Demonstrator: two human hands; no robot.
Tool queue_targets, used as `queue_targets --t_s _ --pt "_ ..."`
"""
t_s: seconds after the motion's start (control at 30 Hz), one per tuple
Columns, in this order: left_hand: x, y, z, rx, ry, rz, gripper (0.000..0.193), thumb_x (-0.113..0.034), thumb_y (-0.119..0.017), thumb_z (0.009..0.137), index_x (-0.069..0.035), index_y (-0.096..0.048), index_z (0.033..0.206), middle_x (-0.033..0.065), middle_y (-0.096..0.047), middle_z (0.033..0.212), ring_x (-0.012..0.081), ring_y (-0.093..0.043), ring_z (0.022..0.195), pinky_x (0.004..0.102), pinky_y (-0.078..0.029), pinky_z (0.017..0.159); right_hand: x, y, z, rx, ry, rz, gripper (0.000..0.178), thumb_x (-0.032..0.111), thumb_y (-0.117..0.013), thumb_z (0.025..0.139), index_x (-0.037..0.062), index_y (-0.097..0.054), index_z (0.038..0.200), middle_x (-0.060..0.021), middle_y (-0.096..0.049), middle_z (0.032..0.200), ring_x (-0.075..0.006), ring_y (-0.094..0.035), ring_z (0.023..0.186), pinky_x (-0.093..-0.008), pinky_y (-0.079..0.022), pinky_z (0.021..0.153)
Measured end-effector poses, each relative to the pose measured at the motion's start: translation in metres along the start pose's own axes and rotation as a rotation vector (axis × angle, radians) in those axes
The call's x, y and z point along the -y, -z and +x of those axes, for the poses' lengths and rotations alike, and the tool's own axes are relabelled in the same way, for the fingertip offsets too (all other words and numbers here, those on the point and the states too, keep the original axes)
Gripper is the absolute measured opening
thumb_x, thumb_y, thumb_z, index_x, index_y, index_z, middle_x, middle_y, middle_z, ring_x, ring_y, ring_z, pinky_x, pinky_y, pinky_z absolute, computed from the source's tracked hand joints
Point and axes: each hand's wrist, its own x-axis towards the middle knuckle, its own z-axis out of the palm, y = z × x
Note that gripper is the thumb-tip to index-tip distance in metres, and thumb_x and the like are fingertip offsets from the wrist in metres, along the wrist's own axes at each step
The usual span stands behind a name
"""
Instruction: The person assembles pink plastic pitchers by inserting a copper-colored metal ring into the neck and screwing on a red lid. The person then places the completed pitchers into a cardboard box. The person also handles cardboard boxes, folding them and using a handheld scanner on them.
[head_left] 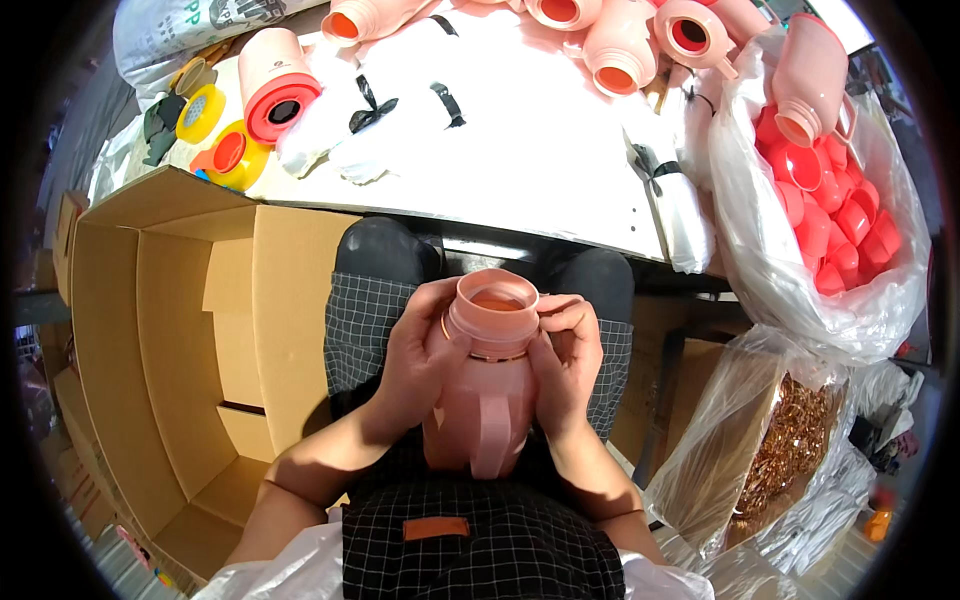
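Note:
Held upright over my lap is a pink thermos jug [483,405], its handle toward me and its mouth tipped slightly my way. My left hand [422,340] wraps around the left side of its neck, thumb near the front. From the right, my right hand [567,365] grips the neck and shoulder, with fingers bent near the rim. A thin copper-coloured ring [497,357] circles the jug just below the collar. Inside the mouth an orange-brown tone shows. Both sets of fingers are closed, though some fingertips are hidden behind the jug.
A large cardboard box [190,330] stands at my left. More pink jugs [620,45] lie along the far side of the white table [530,160]. At the right are a plastic bag of red cups [830,220] and a box of copper-coloured rings [785,450]. Yellow tape rolls [200,112] sit far left.

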Motion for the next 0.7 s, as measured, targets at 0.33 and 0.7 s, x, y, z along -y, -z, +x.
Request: queue_targets --t_s 0.33,0.7 --pt "-0.009 -0.004 -0.006 0.027 0.185 -0.390 0.040 -0.011 -0.038 0.102 0.000 -0.047 0.139 0.0140 -0.058 0.134 0.0196 -0.054 0.126 0.0343 -0.042 0.109 0.013 0.003 0.005 0.036 -0.479 0.395 0.021 -0.007 -0.048 0.087 0.0063 -0.046 0.103 -0.0078 -0.057 0.103 -0.0141 -0.057 0.093 -0.0283 -0.050 0.086" --pt "-0.010 0.009 0.023 0.238 0.482 -0.372 0.027 -0.008 -0.046 0.096 -0.001 -0.059 0.118 0.0117 -0.062 0.116 0.0194 -0.060 0.107 0.0319 -0.047 0.097 -0.012 0.023 0.039 0.457 -0.735 0.626 0.021 0.008 -0.059 0.096 0.0071 -0.055 0.116 -0.0020 -0.059 0.107 -0.0134 -0.060 0.101 -0.0256 -0.050 0.088"
